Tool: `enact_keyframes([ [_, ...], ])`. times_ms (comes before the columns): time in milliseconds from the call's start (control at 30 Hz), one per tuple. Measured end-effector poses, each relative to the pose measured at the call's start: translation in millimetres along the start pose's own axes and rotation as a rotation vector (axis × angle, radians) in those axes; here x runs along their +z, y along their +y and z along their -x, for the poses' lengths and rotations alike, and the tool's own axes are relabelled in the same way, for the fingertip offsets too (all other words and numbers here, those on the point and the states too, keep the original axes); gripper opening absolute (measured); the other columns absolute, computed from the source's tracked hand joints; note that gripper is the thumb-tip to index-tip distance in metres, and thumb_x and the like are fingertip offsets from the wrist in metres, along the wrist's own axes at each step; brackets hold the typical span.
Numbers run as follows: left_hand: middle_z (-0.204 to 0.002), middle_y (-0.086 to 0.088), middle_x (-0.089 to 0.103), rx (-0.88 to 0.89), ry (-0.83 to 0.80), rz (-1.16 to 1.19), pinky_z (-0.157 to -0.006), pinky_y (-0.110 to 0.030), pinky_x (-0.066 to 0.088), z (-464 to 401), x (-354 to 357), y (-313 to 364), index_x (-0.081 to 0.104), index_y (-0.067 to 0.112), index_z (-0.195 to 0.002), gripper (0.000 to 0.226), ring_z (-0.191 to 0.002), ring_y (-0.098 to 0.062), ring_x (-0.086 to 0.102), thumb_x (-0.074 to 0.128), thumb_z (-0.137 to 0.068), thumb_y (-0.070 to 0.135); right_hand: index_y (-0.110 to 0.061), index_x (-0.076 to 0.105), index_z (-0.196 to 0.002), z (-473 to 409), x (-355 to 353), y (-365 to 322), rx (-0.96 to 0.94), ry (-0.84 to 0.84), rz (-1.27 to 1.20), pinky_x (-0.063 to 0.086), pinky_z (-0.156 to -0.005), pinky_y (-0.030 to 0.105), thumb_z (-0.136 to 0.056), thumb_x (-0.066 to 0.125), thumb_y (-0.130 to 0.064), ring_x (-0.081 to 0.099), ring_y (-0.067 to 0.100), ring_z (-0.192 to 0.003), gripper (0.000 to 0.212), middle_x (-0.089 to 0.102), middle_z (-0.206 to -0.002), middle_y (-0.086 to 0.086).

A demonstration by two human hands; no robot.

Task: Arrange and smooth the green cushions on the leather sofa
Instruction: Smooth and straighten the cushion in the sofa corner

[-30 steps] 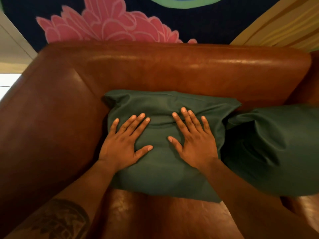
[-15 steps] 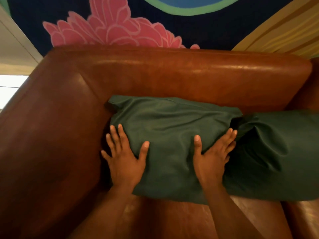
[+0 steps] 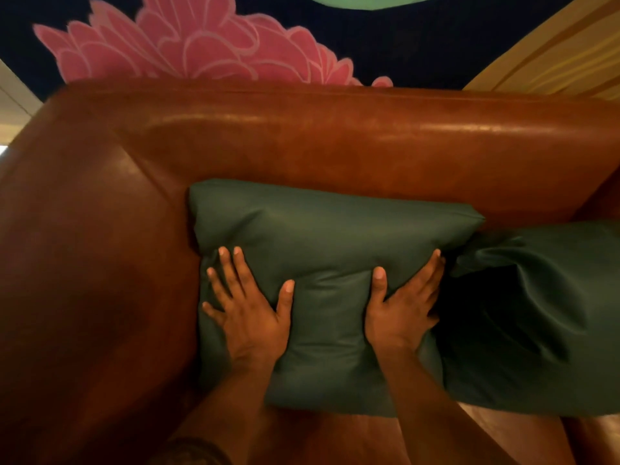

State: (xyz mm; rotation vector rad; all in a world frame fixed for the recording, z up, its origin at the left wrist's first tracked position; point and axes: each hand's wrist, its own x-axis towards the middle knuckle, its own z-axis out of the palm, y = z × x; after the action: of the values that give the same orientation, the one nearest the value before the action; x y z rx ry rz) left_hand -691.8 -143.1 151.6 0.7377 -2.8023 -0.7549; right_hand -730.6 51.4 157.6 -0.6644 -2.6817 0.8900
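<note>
A dark green cushion (image 3: 322, 239) leans against the back of the brown leather sofa (image 3: 335, 142), in its left corner. My left hand (image 3: 250, 313) presses its left side, fingers spread and thumb on the front face. My right hand (image 3: 402, 307) squeezes its right side, fingers wrapped round the edge, thumb on the front. The fabric bulges between my thumbs. A second green cushion (image 3: 536, 313) lies to the right, creased and dented, touching the first one.
The sofa's left armrest (image 3: 84, 263) rises close beside the cushion. The seat (image 3: 335, 437) shows below the cushions. Behind the sofa is a dark wall painted with a pink flower (image 3: 188, 45) and a yellow band (image 3: 553, 55).
My hands slid from flat on the cushion's front outward to its two sides and now squeeze it. The cushion stands plumper and more upright against the sofa back.
</note>
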Motion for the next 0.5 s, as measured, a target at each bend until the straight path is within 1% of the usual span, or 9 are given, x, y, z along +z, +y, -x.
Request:
enact_keyframes([
  [100,-0.173,0.001,-0.015,-0.019,-0.018,-0.043,-0.109,-0.081,0.024,-3.3,5.1,1.2,-0.013,0.023,-0.164,0.097,-0.159,-0.039,0.002,0.013,-0.092,0.083,-0.024,-0.005,-0.167,-3.8,4.6,1.6,0.01,-0.004,0.012,0.038,-0.102,0.069,-0.087,0.015,-0.09,0.029,0.036,-0.152,0.105,0.008,-0.175,0.004],
  [167,-0.173,0.003,-0.017,-0.015,-0.044,-0.067,-0.109,-0.081,0.024,-4.4,4.0,3.6,-0.014,0.024,-0.164,0.097,-0.159,-0.039,0.002,0.011,-0.092,0.084,-0.026,-0.004,-0.167,-5.9,5.7,-0.2,0.01,-0.024,0.022,0.037,-0.103,0.071,-0.086,0.018,-0.09,0.027,0.036,-0.153,0.105,0.008,-0.175,0.002],
  [233,-0.172,0.007,-0.018,-0.01,-0.072,-0.059,-0.111,-0.08,0.022,-4.0,-4.0,3.2,-0.014,0.028,-0.163,0.096,-0.159,-0.037,0.001,0.013,-0.091,0.086,-0.029,0.001,-0.166,-5.4,-1.5,-4.0,0.023,-0.043,0.002,0.036,-0.106,0.072,-0.085,0.027,-0.09,0.027,0.035,-0.154,0.104,0.013,-0.174,0.001],
  [300,-0.173,0.007,-0.014,-0.013,-0.063,-0.054,-0.114,-0.079,0.019,-2.4,-16.1,1.1,-0.01,0.028,-0.164,0.096,-0.159,-0.034,0.002,0.017,-0.091,0.085,-0.027,0.008,-0.165,-0.9,-18.8,-9.9,0.019,0.0,-0.037,0.035,-0.108,0.07,-0.087,0.039,-0.083,0.029,0.034,-0.153,0.101,0.021,-0.171,0.004],
  [333,-0.174,0.002,-0.01,-0.007,-0.031,-0.077,-0.115,-0.078,0.018,0.0,-24.0,1.7,-0.004,0.025,-0.165,0.096,-0.159,-0.034,0.004,0.021,-0.093,0.082,-0.023,0.014,-0.165,4.0,-29.0,-14.6,-0.026,0.06,-0.045,0.034,-0.11,0.068,-0.089,0.047,-0.074,0.03,0.034,-0.152,0.097,0.025,-0.17,0.007],
  [400,-0.174,-0.007,-0.003,0.099,0.046,-0.117,-0.118,-0.074,0.015,7.1,-38.4,10.5,0.005,0.017,-0.166,0.089,-0.159,-0.034,0.007,0.031,-0.096,0.067,-0.016,0.027,-0.163,17.5,-44.6,-31.5,-0.266,0.168,-0.027,0.031,-0.114,0.061,-0.091,0.058,-0.05,0.032,0.031,-0.154,0.086,0.03,-0.169,0.009],
  [433,-0.174,-0.008,-0.001,0.211,0.06,-0.125,-0.12,-0.071,0.012,10.1,-41.1,16.9,0.006,0.017,-0.166,0.084,-0.16,-0.032,0.007,0.033,-0.098,0.06,-0.017,0.031,-0.162,25.4,-46.1,-44.4,-0.419,0.165,0.004,0.028,-0.116,0.058,-0.091,0.058,-0.045,0.031,0.029,-0.156,0.081,0.031,-0.169,0.009],
  [467,-0.174,-0.007,0.0,0.341,0.057,-0.131,-0.121,-0.069,0.008,11.8,-40.4,22.8,0.006,0.019,-0.166,0.078,-0.16,-0.029,0.007,0.032,-0.101,0.054,-0.02,0.032,-0.163,32.7,-42.5,-56.5,-0.539,0.113,0.046,0.023,-0.119,0.057,-0.092,0.055,-0.046,0.027,0.027,-0.158,0.079,0.028,-0.171,0.008],
  [500,-0.174,-0.004,0.001,0.458,0.048,-0.145,-0.122,-0.069,0.008,11.4,-36.4,27.5,0.005,0.022,-0.166,0.071,-0.16,-0.024,0.005,0.027,-0.104,0.05,-0.026,0.029,-0.164,38.0,-35.1,-65.8,-0.606,0.033,0.091,0.019,-0.121,0.056,-0.094,0.051,-0.049,0.02,0.025,-0.16,0.077,0.021,-0.174,0.005],
])
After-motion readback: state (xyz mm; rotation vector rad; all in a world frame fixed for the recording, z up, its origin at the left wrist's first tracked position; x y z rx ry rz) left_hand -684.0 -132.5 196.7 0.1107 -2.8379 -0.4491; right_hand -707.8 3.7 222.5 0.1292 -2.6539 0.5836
